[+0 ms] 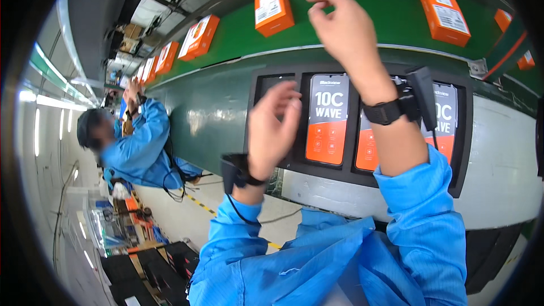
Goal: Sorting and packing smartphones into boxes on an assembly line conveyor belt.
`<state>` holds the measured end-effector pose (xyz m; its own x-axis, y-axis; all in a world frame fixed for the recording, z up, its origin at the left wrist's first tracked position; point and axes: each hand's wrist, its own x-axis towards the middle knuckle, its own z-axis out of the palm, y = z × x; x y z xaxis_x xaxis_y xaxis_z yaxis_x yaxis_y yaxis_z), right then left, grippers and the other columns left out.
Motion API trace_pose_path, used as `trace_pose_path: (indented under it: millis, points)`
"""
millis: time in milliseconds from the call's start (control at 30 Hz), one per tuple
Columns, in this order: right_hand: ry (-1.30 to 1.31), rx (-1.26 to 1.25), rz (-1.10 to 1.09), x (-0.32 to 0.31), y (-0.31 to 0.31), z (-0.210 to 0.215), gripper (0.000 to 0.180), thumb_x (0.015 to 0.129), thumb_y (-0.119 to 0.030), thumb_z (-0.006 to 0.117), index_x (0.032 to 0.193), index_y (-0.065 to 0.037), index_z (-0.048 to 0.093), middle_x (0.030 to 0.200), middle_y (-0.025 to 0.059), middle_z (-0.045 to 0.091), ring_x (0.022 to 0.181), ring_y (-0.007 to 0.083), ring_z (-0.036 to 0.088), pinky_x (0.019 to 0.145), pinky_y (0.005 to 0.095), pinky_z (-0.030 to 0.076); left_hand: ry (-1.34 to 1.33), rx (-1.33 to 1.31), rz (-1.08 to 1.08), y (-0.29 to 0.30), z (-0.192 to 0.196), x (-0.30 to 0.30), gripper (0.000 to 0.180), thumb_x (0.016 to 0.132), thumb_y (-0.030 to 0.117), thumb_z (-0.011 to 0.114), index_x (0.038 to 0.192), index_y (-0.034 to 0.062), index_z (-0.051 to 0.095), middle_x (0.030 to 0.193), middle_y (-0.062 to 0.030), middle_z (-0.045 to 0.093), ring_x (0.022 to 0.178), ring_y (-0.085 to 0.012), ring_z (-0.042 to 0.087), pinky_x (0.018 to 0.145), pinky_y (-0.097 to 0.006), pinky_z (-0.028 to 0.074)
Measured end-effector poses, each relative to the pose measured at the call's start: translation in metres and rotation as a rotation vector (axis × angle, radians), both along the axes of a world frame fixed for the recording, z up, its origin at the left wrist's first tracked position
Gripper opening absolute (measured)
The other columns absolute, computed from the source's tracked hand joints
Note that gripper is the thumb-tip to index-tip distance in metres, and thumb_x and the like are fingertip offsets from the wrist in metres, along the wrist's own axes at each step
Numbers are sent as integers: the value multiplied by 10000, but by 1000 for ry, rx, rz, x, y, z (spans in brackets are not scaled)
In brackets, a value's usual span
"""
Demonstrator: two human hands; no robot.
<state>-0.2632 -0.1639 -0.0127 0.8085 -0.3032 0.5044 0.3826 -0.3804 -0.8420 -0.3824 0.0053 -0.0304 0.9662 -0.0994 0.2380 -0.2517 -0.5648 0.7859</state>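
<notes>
My right hand point(343, 25) reaches over the green conveyor belt point(351, 0), its fingers loosely bent and nothing visible in them. An orange box point(273, 10) with white labels lies on the belt to the left of its fingertips. My left hand point(275, 127) hovers over the left end of a black foam tray point(466, 113), fingers curved and apart, holding nothing that I can see. Beside it, a phone point(327, 119) with a grey and orange printed front lies in a compartment. Two more such phones sit farther right, partly hidden by my right forearm. My left hand partly covers the leftmost compartment.
Another orange box point(443, 12) lies on the belt at the right, and several more line the belt toward the far left. A metal rail point(283, 52) separates belt and workbench point(204, 116). At the left, a co-worker in a blue jacket point(139, 150) works beside the belt.
</notes>
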Motion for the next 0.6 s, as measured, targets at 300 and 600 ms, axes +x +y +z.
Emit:
trace_pose_path:
  millis: [300,600]
  points:
    - [-24,71,130,-14,-7,11,232,805,-224,599,988,-127,702,863,40,689,744,211,664,709,327,506,260,-689,94,-27,-31,-57,534,962,72,481,1455,-29,300,1430,-178,433,1278,-254,470,1058,-328,378]
    - [-3,131,247,-4,-21,13,193,845,-188,609,981,-94,710,850,58,693,736,155,651,690,278,488,367,-958,41,-18,-38,-65,497,1001,198,485,1400,-77,371,1376,-151,500,1213,-187,525,1023,-313,420]
